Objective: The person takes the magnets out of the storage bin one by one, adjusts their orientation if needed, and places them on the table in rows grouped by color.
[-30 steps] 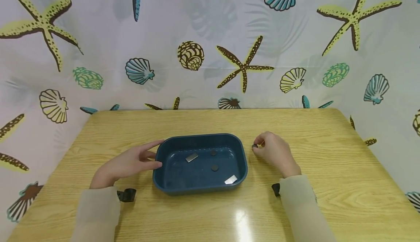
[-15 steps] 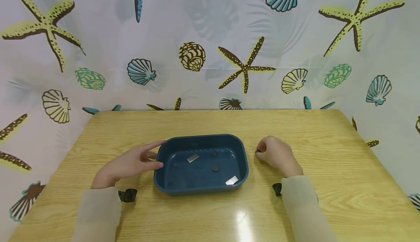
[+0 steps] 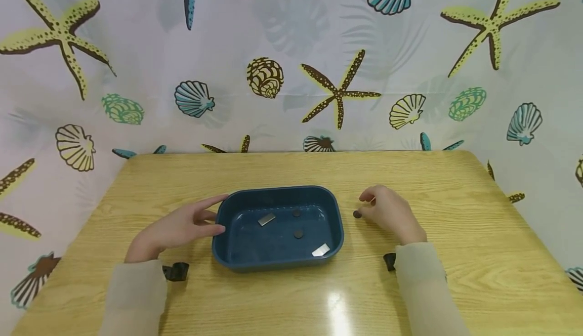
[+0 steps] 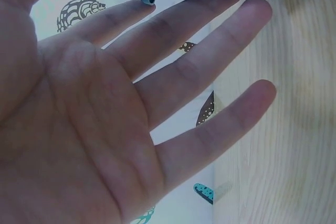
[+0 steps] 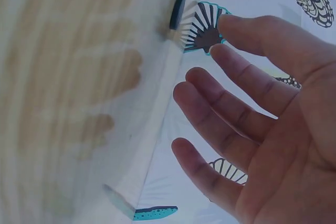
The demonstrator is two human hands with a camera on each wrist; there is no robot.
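Note:
A dark blue rectangular tray (image 3: 282,264) sits on the wooden table. Inside it lie two small dark discs, one of them a disc (image 3: 298,234) nearer the front, a silver rectangular block (image 3: 266,219) and a shiny white-silver piece (image 3: 321,250). My left hand (image 3: 184,223) touches the tray's left end, its fingers straight and spread in the left wrist view. Right of the tray, another dark disc (image 3: 357,214) rests flat on the table. Beside that disc is my right hand (image 3: 387,211); the right wrist view shows its fingers loosely bent, apart from the disc (image 5: 177,12).
The wooden table (image 3: 282,305) extends in front of the tray and to both sides. Behind and beside it hangs a white cloth (image 3: 291,32) printed with shells and starfish. Dark wrist cameras show by both sleeves, one a camera (image 3: 176,271) at the left.
My right hand has brought the disc slightly toward the front, let it go on the table and drawn a little to the right. The left hand and the tray have stayed put.

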